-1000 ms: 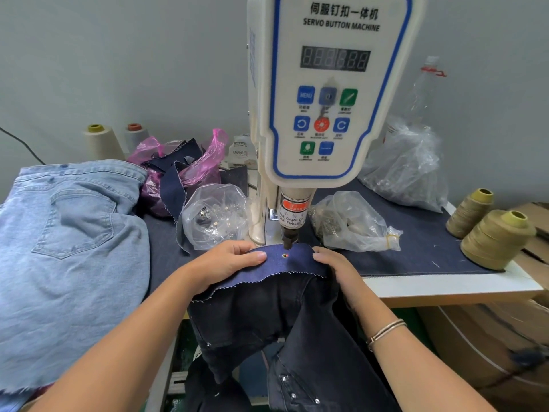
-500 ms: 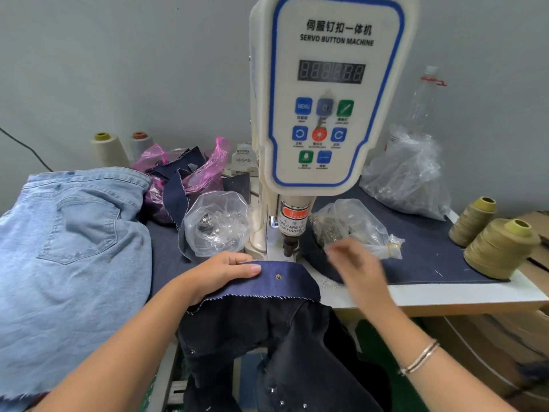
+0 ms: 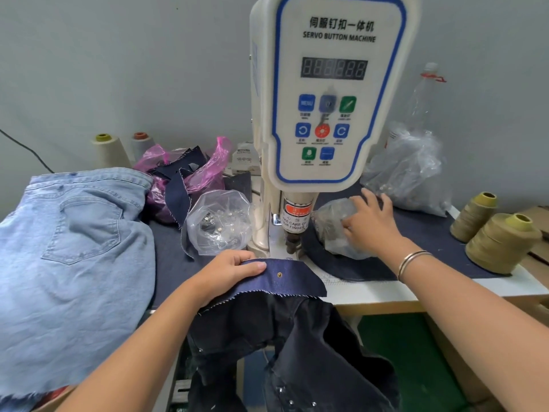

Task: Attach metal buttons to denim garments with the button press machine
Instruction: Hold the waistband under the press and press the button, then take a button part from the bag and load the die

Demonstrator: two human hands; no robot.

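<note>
Under the left hand (image 3: 225, 270): denim flap (image 3: 285, 278), metal button (image 3: 279, 274) just right of the thumb. Behind the grip: press head (image 3: 294, 230). Right of it: right hand (image 3: 371, 224) on a button bag (image 3: 332, 224). Left: another bag (image 3: 219, 221), then jeans (image 3: 68, 251).

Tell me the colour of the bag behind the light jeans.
Translucent pink bag, stuffed with dark denim scraps; head view.
</note>
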